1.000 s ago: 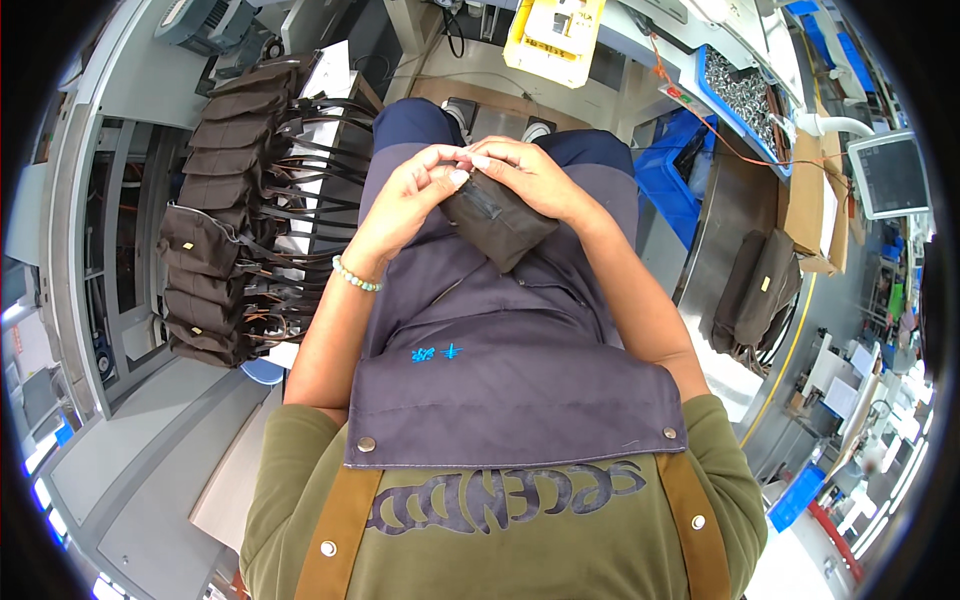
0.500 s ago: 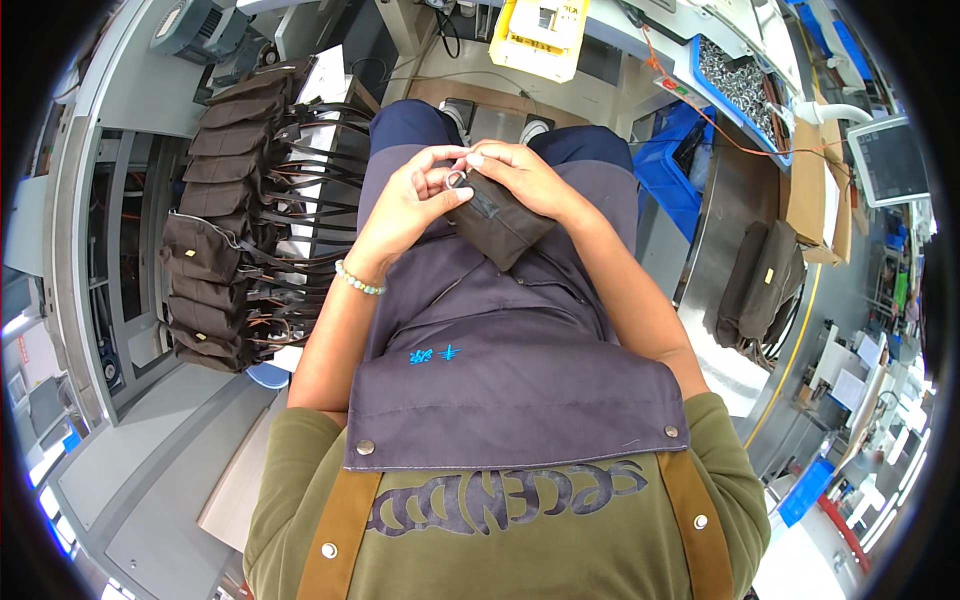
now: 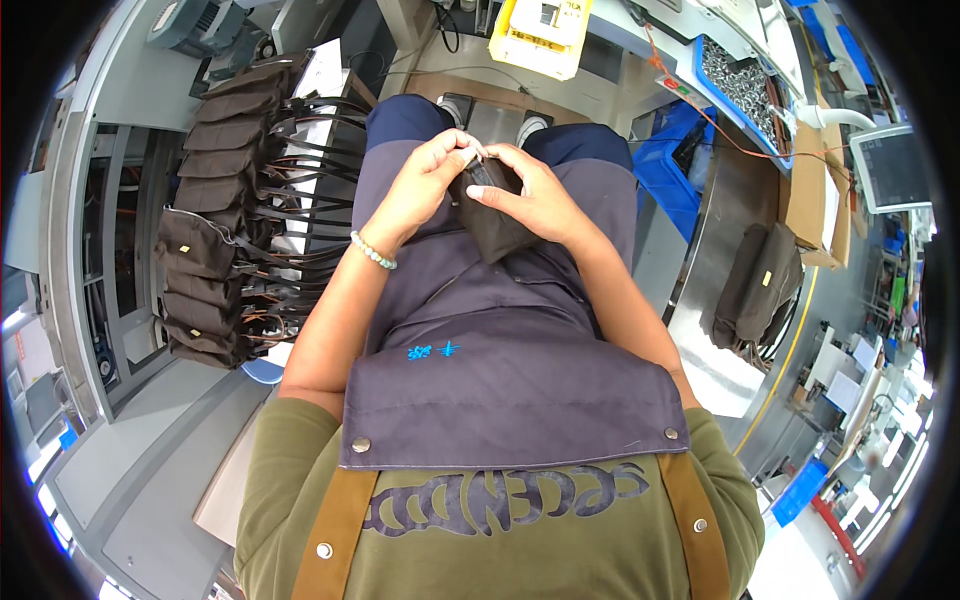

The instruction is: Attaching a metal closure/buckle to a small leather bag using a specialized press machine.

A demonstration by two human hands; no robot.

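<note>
A small dark brown fabric pouch (image 3: 490, 232) is held above my lap, over the dark apron (image 3: 480, 300). My left hand (image 3: 428, 185) pinches its far upper corner between thumb and fingers; whatever small part lies in that pinch is hidden. My right hand (image 3: 535, 200) grips the pouch's right side, its thumb lying across the upper face beside a dark strip. The fingers of both hands meet at the far end. Toward my left, several similar brown pouches (image 3: 222, 163) with black straps hang overlapping in a row.
Ahead is a yellow bin (image 3: 540, 45) at the table edge. A blue tray of small metal parts (image 3: 735, 90) sits right of it, above a blue crate (image 3: 665, 170). Farther right are a monitor (image 3: 893, 165), a cardboard box (image 3: 812, 205) and more brown pouches (image 3: 765, 285).
My right thumb has come onto the pouch's upper face, and the right hand has shifted slightly nearer. A metal ring that showed at my left fingers is now hidden. The pouch has turned slightly.
</note>
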